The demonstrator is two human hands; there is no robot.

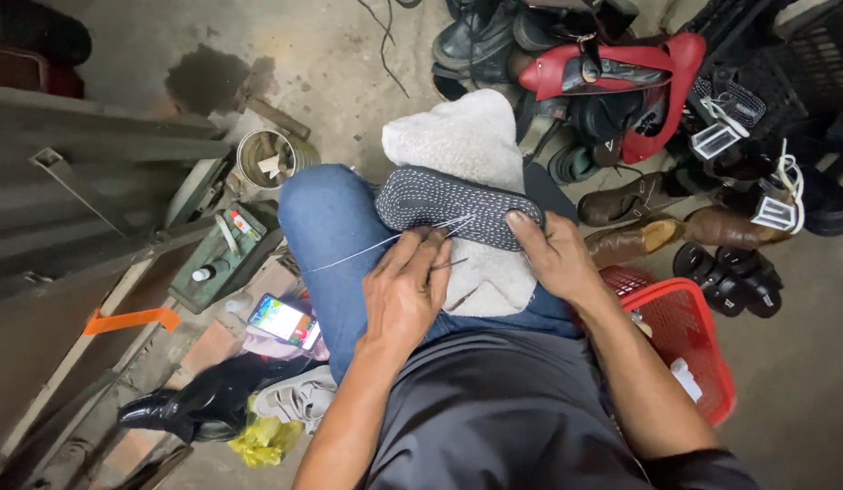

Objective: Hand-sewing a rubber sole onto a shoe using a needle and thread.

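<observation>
A fleece-lined white slipper [467, 145] lies sole-up across my knee, its dark dotted sole [448, 201] facing me. My left hand [405, 289] pinches a thin needle [450, 264] just below the sole's near edge, with pale thread [367, 249] running from the sole out to the left. My right hand [553, 254] grips the right end of the sole, thumb pressed on its edge, holding the slipper steady on my jeans [329, 227].
A red plastic basket [689, 336] stands at my right. Piled shoes and a red shoe [621, 68] fill the back right. At left are a tin can [265, 159], a green toolbox [226, 254], a lit phone [283, 320] and a black shoe [181, 406].
</observation>
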